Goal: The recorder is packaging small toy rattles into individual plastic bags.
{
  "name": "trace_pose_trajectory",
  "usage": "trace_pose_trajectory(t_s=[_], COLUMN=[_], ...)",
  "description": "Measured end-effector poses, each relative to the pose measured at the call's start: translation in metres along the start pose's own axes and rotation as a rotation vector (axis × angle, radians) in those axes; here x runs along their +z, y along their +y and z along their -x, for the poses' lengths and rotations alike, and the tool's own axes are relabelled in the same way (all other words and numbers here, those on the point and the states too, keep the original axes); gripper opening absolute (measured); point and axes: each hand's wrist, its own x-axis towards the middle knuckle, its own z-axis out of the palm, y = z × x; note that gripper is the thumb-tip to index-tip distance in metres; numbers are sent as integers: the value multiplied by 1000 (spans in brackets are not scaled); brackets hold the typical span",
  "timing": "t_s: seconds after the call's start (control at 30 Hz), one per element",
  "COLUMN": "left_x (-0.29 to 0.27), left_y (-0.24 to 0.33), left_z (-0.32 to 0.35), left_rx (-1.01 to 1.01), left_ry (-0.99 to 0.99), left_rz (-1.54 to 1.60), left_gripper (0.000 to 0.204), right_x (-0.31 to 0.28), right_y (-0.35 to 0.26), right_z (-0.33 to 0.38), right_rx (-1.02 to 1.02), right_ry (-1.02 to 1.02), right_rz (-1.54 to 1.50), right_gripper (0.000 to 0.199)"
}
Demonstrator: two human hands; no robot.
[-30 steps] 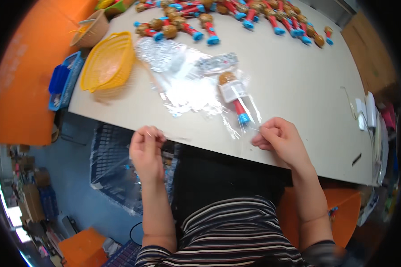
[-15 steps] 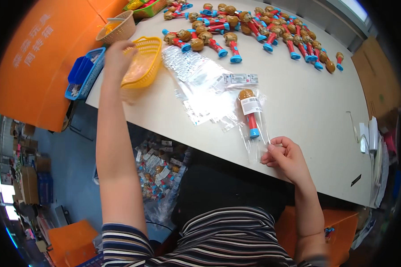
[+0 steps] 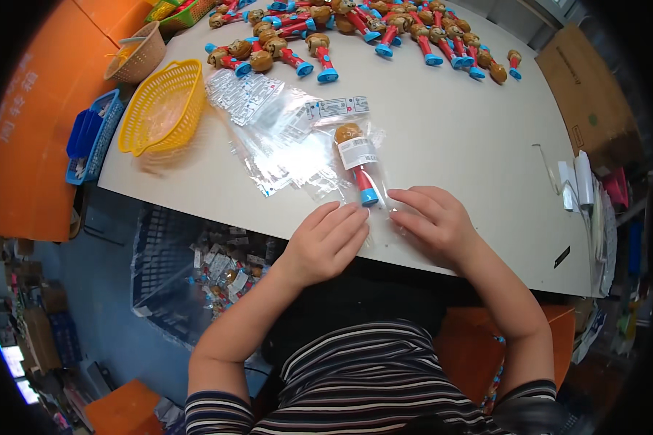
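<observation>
Where the two hands meet at the near edge of the white table (image 3: 457, 138), left hand (image 3: 325, 243) flat with fingers stretched, pressing on the lower end of the clear plastic bag with the red and blue stick toy with a brown round head (image 3: 358, 163) inside. Right hand (image 3: 434, 221) flat too, palm down, fingers pointing left, touching the same bag end just beside the blue foot of the toy. No closed grip on either side: both hands open and spread, only pushing down on the plastic. Toy lying on its back, head away from the body, blue foot toward the hands, white label across its middle. Just above the head, small white card strip in clear wrap (image 3: 336, 107). To the left of the toy, loose heap of empty clear plastic bags (image 3: 272, 130), overlapping each other. Farther left, yellow plastic mesh basket (image 3: 163, 107), tilted on the table edge. Beyond it, small brown woven basket (image 3: 134, 61) and blue plastic crate (image 3: 88, 136) on the orange surface. At the far side of the table, many loose toys of the same kind (image 3: 384, 32) in rows. On the right, brown cardboard box (image 3: 584, 94) near the table edge.
</observation>
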Motion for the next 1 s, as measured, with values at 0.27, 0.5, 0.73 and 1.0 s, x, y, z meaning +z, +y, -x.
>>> trace_pose_trajectory(t_s=[0.27, 0.5, 0.73, 1.0], left_x=[-1, -2, -9, -7], left_y=[0, 14, 12, 0], left_z=[7, -5, -14, -17], left_rx=[-451, -796, -1231, -1390], left_ry=[78, -22, -26, 91], left_rz=[427, 386, 692, 1282], left_gripper=[12, 13, 24, 59], right_x=[-1, -6, -10, -2], right_y=[3, 2, 2, -6], right_z=[10, -9, -26, -24], right_rx=[372, 719, 1192, 1225], right_ry=[-62, -265, -368, -122], right_rz=[-411, -627, -998, -1307], right_gripper=[10, 13, 18, 17])
